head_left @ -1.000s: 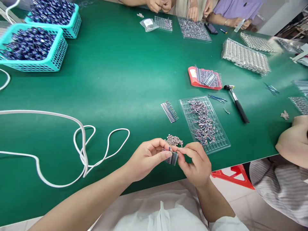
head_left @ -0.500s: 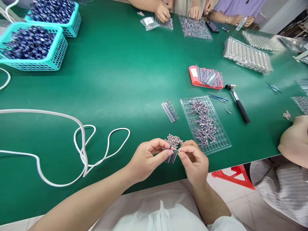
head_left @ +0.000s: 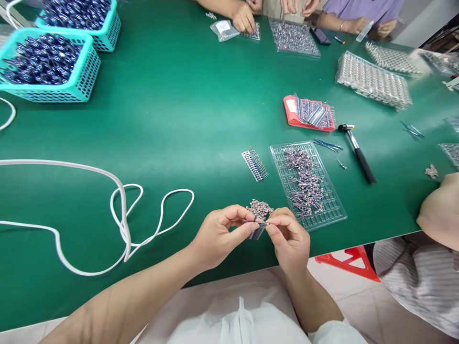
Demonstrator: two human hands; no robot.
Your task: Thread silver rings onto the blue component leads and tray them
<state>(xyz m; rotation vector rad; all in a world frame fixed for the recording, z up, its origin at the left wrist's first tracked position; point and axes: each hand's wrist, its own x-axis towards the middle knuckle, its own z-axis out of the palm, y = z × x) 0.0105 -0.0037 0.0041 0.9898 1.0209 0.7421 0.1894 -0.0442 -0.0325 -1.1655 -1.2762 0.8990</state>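
Your left hand (head_left: 218,236) pinches a small strip (head_left: 256,230) of blue-bodied, wire-legged parts between thumb and fingers, just above the near edge of the green table (head_left: 172,119). Your right hand (head_left: 289,239) meets it from the other side, thumb and forefinger pressed together at the strip's top end; whether they hold a loose piece there is too small to tell.

Just beyond the grip lies a little heap of round caps (head_left: 259,209), so, as I judge it, plenty of them are left to use. Farther out and slightly right, a clear tray (head_left: 332,210) carries a long pile of red-and-blue wired parts (head_left: 304,181), which looks like work already gone through, though I cannot be sure. Straight out from the grip, 1 more strip (head_left: 254,165) lies on its own and seems to be waiting. Beyond the tray, a red pad (head_left: 291,114) holds more strips, and a small hammer (head_left: 356,152) lies to its right.

Far left of the grip, 2 turquoise baskets (head_left: 81,86) are full of dark blue parts, and a white cable (head_left: 122,210) loops across the table.

By my reading you are midway through the strip in hand, with much stock remaining.
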